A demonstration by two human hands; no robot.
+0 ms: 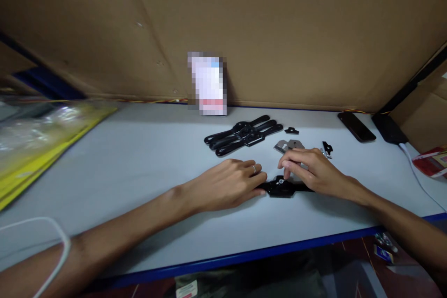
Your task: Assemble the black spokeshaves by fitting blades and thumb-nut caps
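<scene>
A black metal spokeshave (282, 190) lies on the table near its front edge. My left hand (232, 184), with a ring on one finger, is closed around its left handle. Over its middle is my right hand (314, 170), thumb and fingertips drawn together just at a small silver screw (281, 180); whether anything is pinched in them is hidden. The right handle runs under that hand. Behind the right hand lie grey metal blades (295, 144), partly covered. A small black cap piece (291, 130) sits farther back, and another black cap (327, 147) lies to the right beside small screws.
Several black spokeshaves (244, 135) lie side by side behind my hands. A blurred-out upright panel (211, 86) leans on the cardboard wall (279, 32). At right are a phone (356, 126), a black box (388, 129) with a white cable, and a red packet (431, 162). Plastic bags (49, 130) lie left.
</scene>
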